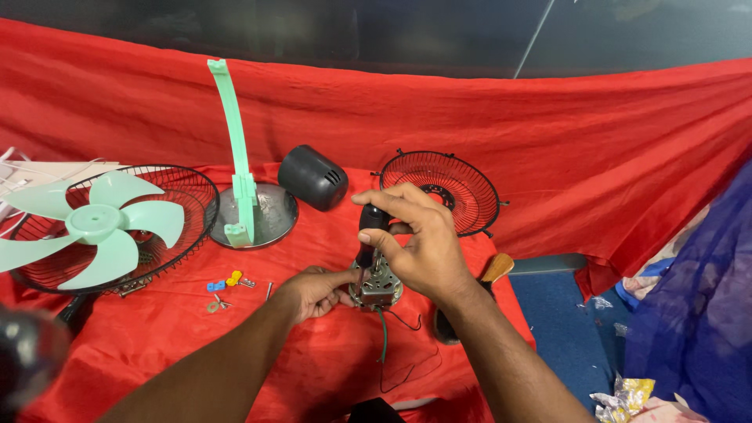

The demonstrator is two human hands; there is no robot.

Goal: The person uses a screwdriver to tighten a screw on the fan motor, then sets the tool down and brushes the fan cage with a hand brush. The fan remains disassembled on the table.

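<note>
At the centre of the red cloth-covered table (196, 360), the right hand (415, 243) has its fingers curled tight around the black handle of a screwdriver (370, 231) standing upright on a small silvery metal fan motor (377, 283). The left hand (313, 291), at nine o'clock of the motor, pinches its side. A mint-green fan blade (94, 227) lies in a black wire grille (184, 211) further toward nine o'clock, and a second black wire grille (450, 188) leans at one o'clock.
</note>
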